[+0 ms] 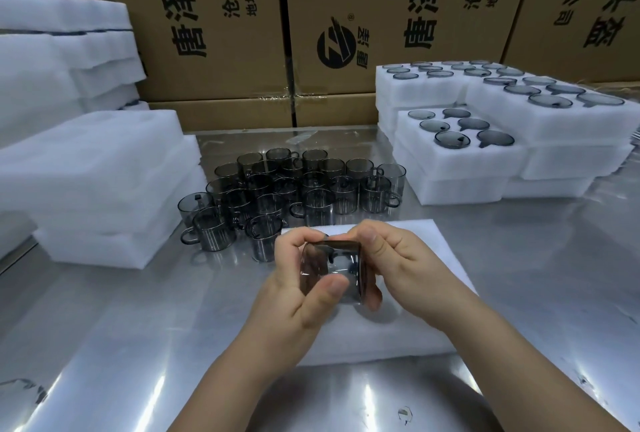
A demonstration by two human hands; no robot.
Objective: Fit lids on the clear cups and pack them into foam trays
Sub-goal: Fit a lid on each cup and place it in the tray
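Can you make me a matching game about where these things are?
Things:
1. smoky clear cup tipped sideways
2. bunch of smoky handled cups
3. white foam trays filled with cups
4. brown cardboard boxes

Places:
A. stacked on the right
B. along the back
C. gripped by the left hand and right hand
D. standing loose on the shiny metal table

Pairs: 1-C, 2-D, 3-A, 4-B
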